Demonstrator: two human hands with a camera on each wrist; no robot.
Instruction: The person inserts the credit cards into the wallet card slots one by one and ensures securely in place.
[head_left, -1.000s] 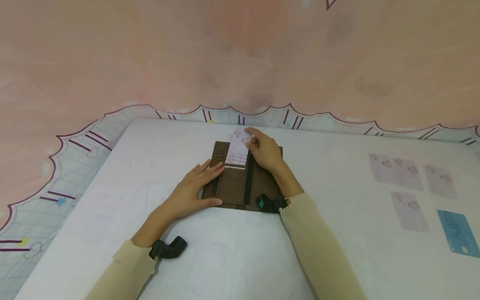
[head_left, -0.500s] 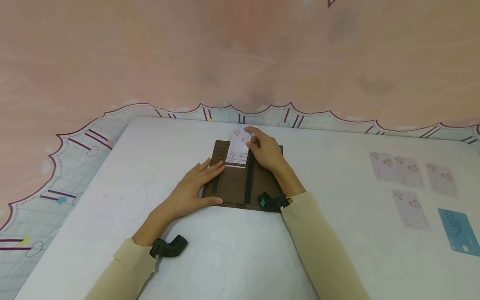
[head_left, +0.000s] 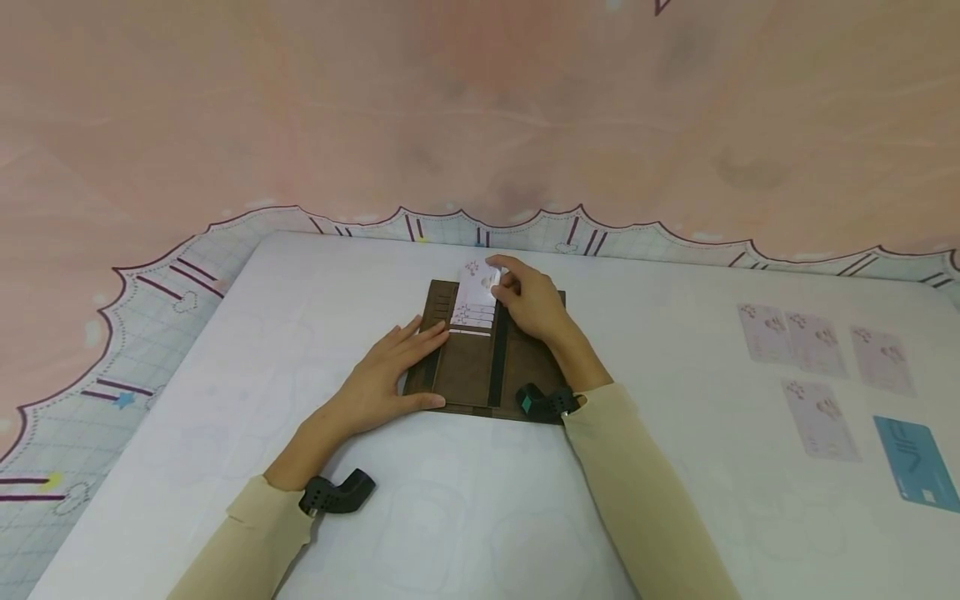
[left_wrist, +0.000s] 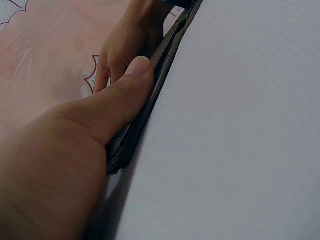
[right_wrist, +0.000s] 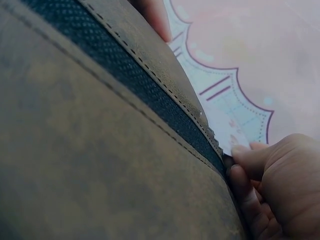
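A brown wallet (head_left: 467,367) lies unfolded on the white table, with a dark strip down its middle. Several pale cards with pink flowers stand stepped in its slots; the topmost card (head_left: 475,287) sticks up past the wallet's far edge. My right hand (head_left: 534,304) pinches this card at its right side, thumb and forefinger bent. In the right wrist view the thumb presses the card (right_wrist: 236,139) by the wallet's edge. My left hand (head_left: 390,375) rests spread on the wallet's left part, fingers straight. The left wrist view shows its thumb lying along the near edge of the wallet (left_wrist: 167,47).
On the right of the table (head_left: 675,375) lie several pale flowered cards (head_left: 821,421) and one blue card (head_left: 917,462). Beyond the table's far edge hangs a pinkish cloth (head_left: 480,125) with a scalloped, checked border. Each wrist wears a black camera band (head_left: 337,493).
The right fingertips and the top card have shifted very slightly toward me and left. The left hand and wallet have stayed in place.
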